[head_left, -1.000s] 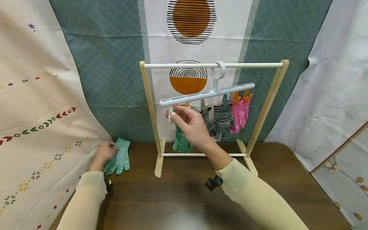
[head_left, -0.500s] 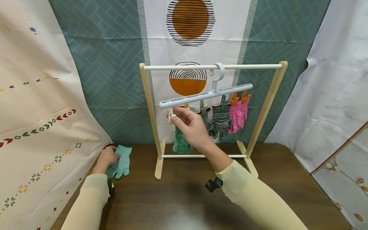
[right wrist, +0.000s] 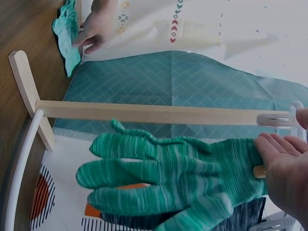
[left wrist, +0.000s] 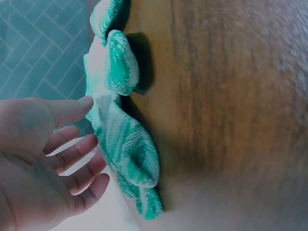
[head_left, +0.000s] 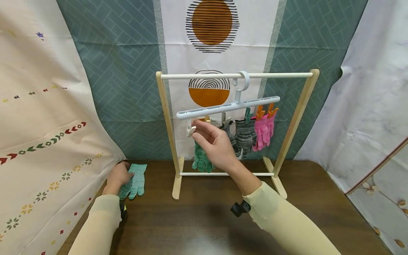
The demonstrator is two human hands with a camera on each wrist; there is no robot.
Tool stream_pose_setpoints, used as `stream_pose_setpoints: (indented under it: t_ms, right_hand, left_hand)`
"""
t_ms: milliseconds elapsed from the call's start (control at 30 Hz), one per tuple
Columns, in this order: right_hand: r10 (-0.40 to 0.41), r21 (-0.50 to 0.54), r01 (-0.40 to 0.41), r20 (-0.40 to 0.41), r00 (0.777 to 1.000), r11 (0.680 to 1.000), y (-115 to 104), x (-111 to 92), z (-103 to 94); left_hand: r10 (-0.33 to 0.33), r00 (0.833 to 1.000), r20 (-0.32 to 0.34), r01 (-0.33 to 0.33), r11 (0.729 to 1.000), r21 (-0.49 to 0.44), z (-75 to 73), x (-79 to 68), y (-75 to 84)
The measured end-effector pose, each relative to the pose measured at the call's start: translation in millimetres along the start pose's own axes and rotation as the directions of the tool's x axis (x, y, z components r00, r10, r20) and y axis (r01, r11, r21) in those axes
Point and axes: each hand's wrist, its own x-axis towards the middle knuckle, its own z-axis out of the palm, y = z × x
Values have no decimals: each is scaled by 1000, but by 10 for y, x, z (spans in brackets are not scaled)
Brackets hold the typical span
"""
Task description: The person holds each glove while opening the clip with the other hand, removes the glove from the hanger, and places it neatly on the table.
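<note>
My left hand point(head_left: 118, 176) is at the left edge of a green striped glove point(head_left: 137, 180) lying on the table. In the left wrist view its fingers are loosely bent beside the glove point(left wrist: 126, 144), and the thumb tip overlaps the cuff side. With my right hand point(head_left: 216, 143) I pinch a white clothespin point(head_left: 190, 130) under the left end of a pale blue hanger point(head_left: 223, 107). The right wrist view has this clothespin point(right wrist: 276, 119) between thumb and fingertips. Behind that hand hangs another green glove point(right wrist: 163, 168), its cuff at a yellowish clothespin point(right wrist: 260, 172).
The hanger hooks over the white bar point(head_left: 280, 75) of a wooden rack point(head_left: 298, 120). Grey-black gloves point(head_left: 244, 136) and pink gloves point(head_left: 265, 131) hang from clothespins farther right. A patterned cloth point(head_left: 47, 159) borders the table point(head_left: 197, 219) at left.
The white clothespin has turned from upright to slanted at my right fingertips. The glove on the table has slid slightly right, my left hand at its edge. The hanger has swung a little.
</note>
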Motion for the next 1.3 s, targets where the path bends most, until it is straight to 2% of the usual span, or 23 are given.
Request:
stream_pose_setpoints:
  t_ms: [233,400,767,1100,1300]
  right_hand:
    - [-15,-13,15,9,1000,1000,-31,-75,-65]
    - [-49,-28,49,2,999,998,-35,-133,-135]
    - [-114,-125,110,-28,993,986,-37,-202,-288]
    - [-140,-184,125,-69,988,975,-33,-239,-430]
    - [-146,-211,126,-81,986,969,-13,-251,-493]
  left_hand:
    - [7,998,-63,-7,1000,-10,-7,8,69]
    - [23,991,-129,-25,999,-20,-59,-27,191]
    - [65,958,-280,-96,990,-100,-240,-193,492]
    - [108,937,-333,-164,975,-147,-385,-426,862]
    - [160,915,-370,-231,961,-154,-438,-570,1096]
